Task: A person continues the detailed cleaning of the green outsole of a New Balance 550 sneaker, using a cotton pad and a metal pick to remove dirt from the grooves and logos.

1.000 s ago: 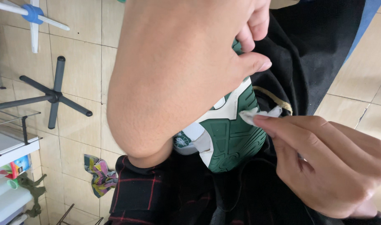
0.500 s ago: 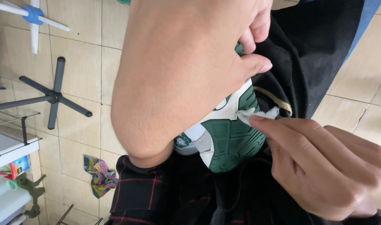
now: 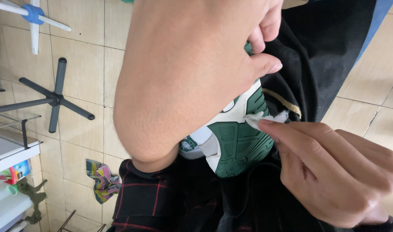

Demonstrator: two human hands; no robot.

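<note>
My left hand (image 3: 196, 64) fills the upper middle of the view, gripping a green and white sneaker (image 3: 235, 141) held sole-up over my lap. Its green tread and white edge show below my wrist. My right hand (image 3: 334, 167) comes in from the lower right and pinches a small white wipe (image 3: 261, 119), pressed against the sole's white edge. Black clothing (image 3: 321, 51) lies behind the shoe, and a dark sleeve with thin red checks (image 3: 145, 193) covers my left forearm.
The floor is beige tile (image 3: 84, 56). A black star-shaped stand base (image 3: 54, 99) lies at the left, with a white and blue pole (image 3: 33, 15) above it. A colourful rag (image 3: 102, 180) lies on the tiles. A shelf with bottles (image 3: 7, 172) stands at the lower left.
My right hand has shifted slightly left and up along the sole's edge with the wipe. My left hand and the sneaker have stayed put.
</note>
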